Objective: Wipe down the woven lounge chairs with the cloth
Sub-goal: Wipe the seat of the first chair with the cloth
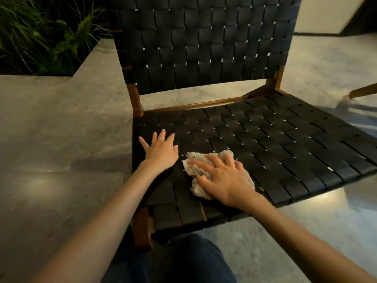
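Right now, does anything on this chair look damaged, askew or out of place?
Nothing stands out. Straps of the woven seat look intact; the crumpled cloth lies under the right hand, the left hand flat beside it.

This looks like a dimly lit patio or terrace lounge area. A low woven lounge chair point(204, 48) with a wooden frame stands on a polished concrete floor point(61, 129). A planting bed of ferns and grasses point(40, 33) cuts into the floor's far left corner, and a pale wall point(326, 11) rises behind.
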